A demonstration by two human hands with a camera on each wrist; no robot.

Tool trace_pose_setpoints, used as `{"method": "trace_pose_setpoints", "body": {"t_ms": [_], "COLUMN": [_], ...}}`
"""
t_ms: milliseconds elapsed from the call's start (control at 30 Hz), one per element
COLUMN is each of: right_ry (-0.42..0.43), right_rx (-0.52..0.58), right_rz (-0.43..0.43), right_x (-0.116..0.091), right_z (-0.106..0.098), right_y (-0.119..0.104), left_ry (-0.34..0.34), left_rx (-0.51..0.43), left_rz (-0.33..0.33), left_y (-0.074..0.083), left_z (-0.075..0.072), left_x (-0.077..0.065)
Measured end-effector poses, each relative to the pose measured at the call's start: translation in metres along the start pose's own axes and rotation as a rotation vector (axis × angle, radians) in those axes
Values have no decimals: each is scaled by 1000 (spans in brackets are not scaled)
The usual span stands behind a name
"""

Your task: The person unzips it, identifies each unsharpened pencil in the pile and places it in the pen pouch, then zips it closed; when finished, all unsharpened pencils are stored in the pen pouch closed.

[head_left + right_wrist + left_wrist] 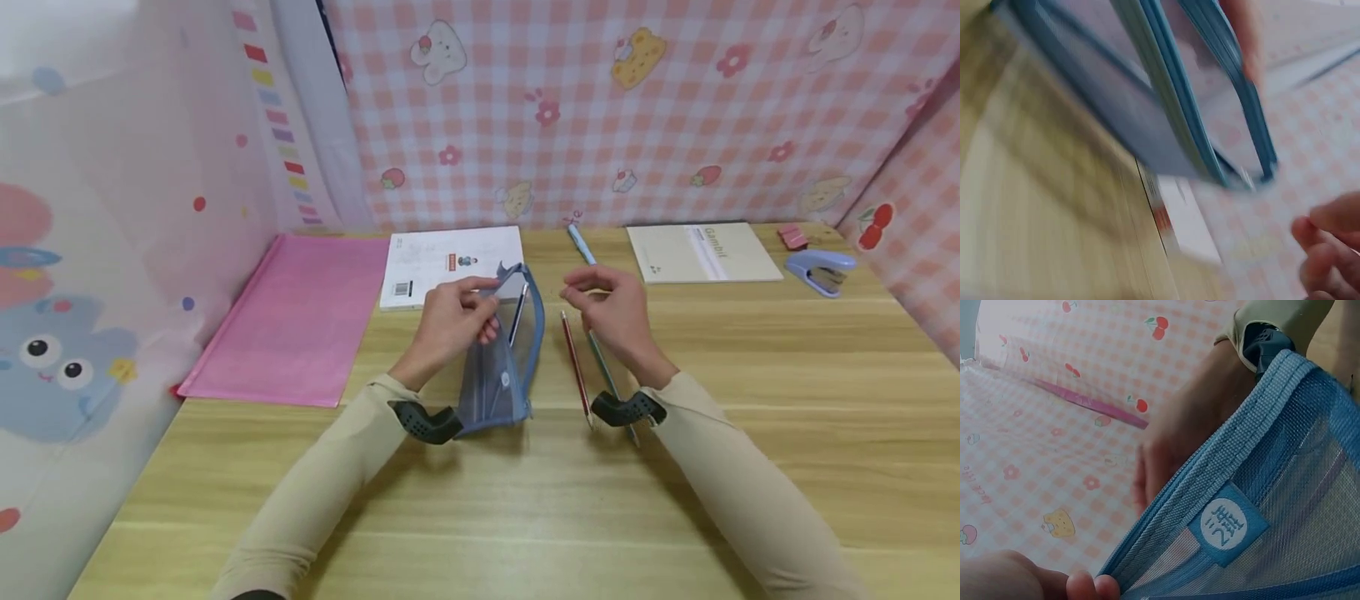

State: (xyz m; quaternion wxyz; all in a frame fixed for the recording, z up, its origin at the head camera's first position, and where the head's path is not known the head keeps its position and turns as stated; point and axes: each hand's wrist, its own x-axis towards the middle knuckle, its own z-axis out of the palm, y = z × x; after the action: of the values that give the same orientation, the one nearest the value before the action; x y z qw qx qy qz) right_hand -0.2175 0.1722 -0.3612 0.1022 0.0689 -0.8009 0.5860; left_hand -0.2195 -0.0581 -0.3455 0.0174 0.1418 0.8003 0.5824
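Observation:
My left hand [453,321] pinches the upper edge of a blue mesh zip pouch [487,387], which stands tilted up with its zipper side open toward the right. Through the opening shows a dark pencil [518,315] inside. In the left wrist view, thumb and fingers grip the pouch's corner near a blue label [1229,525]. Just right of the pouch hovers my right hand [618,312], its fingers loosely bent with nothing between them. Below it on the table lie a red pencil [576,367] and a green pencil [602,364], the latter partly hidden by hand and wrist camera.
Behind the hands lie a white book [420,258], a light blue pen [580,242] and a cream notebook [667,254]. A pink folder [300,317] is at left. At far right are a blue stapler [813,267] and a pink clip [792,237].

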Motion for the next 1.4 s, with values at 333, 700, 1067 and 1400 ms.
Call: {"method": "trace_pose_setpoints", "body": {"t_ms": [333,700,1067,1400], "right_ry": [-199,-442,-453,-483], "right_rx": [-531,-741,-833,-861], "right_rz": [-67,-87,-135,-149], "right_x": [-9,-15,-15,-12], "right_z": [-77,-90,-81,-74], "right_y": [32,41,40,36], "left_ry": [1,3,-3,0], "left_rx": [6,4,12,6], "left_rz": [8,8,1,5], "left_y": [-2,0,0,-1], "left_z": [-4,-3,-1,-3], "left_x": [1,2,2,1]}}
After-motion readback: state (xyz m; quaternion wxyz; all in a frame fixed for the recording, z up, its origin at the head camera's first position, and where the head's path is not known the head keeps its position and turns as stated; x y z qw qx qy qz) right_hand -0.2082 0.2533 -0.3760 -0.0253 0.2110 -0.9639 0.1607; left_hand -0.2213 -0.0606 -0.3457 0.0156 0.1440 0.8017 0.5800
